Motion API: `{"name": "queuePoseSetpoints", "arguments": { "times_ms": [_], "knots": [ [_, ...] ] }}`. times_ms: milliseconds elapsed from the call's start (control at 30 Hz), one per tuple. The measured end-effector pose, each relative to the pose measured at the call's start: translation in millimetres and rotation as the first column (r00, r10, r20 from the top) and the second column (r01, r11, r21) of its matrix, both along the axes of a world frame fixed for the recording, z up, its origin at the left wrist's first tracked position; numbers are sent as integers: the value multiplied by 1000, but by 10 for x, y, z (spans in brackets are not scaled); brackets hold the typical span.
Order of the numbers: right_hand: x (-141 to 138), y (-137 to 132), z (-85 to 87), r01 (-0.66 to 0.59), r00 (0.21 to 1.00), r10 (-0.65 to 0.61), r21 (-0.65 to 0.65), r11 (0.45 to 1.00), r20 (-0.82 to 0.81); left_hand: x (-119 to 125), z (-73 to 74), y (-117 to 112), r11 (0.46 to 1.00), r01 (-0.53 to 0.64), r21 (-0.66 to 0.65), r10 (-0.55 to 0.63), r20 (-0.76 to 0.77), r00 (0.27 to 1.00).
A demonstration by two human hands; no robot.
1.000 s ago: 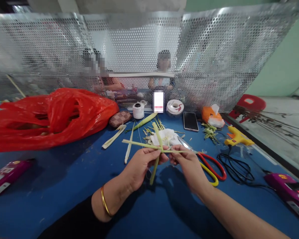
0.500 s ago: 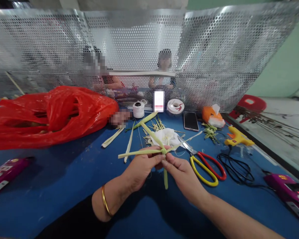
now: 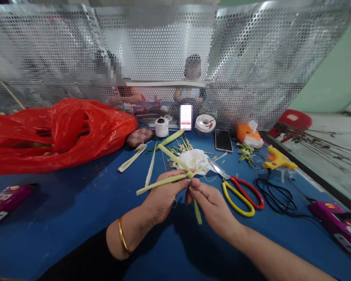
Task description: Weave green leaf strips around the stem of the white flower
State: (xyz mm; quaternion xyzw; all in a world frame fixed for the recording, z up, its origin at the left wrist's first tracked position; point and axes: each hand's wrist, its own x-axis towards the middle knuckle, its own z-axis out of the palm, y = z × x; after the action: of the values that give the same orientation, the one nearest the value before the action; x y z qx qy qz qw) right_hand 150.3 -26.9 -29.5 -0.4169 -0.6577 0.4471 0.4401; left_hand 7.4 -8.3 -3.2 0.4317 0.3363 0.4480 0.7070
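Observation:
Above the blue table (image 3: 61, 218), both my hands pinch a cross of pale green leaf strips (image 3: 163, 181) at the point where the strips meet. My left hand (image 3: 162, 197), with a gold bangle on its wrist, is closed on the crossing from the left. My right hand (image 3: 209, 201) is closed on it from the right, and one strip hangs down past its fingers. Other strips stick out to the left and up toward the back. Just behind the hands lies a white crumpled thing (image 3: 195, 159) among leaf scraps.
Scissors with red and yellow handles (image 3: 240, 191) lie right of my hands, then a black cord (image 3: 276, 197) and a yellow glue gun (image 3: 277, 160). A red plastic bag (image 3: 58, 132) fills the left. A phone (image 3: 223, 140), thread spool (image 3: 162, 127), tape roll (image 3: 205, 124) and perforated metal screen (image 3: 251, 62) stand behind; people sit beyond it.
The leaf cross has been turned in my hands: the long strip now points down-left and another hangs lower by my right hand. Both hands stayed closed on the crossing.

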Motion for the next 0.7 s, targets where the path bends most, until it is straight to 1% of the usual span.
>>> {"name": "queuePoseSetpoints", "arguments": {
  "times_ms": [233,400,500,600,633,700],
  "knots": [
    [31,-32,54,-47,988,23,159,986,150,16,36,-40,992,-73,-103,78,48,996],
    [52,-18,99,-111,974,50,268,957,222,18,48,-54,990,-71,-119,80,74,994],
    [57,-8,101,-133,966,54,309,942,253,18,44,-54,988,-74,-138,88,97,991],
    [52,-12,89,-123,970,54,288,950,236,12,37,-45,987,-69,-144,86,118,989],
    [48,-13,85,-108,976,54,252,962,212,7,35,-37,988,-57,-142,75,120,990],
    [41,-6,79,-62,991,46,127,990,124,-9,35,-13,988,-45,-148,63,119,991]
  ]
}}
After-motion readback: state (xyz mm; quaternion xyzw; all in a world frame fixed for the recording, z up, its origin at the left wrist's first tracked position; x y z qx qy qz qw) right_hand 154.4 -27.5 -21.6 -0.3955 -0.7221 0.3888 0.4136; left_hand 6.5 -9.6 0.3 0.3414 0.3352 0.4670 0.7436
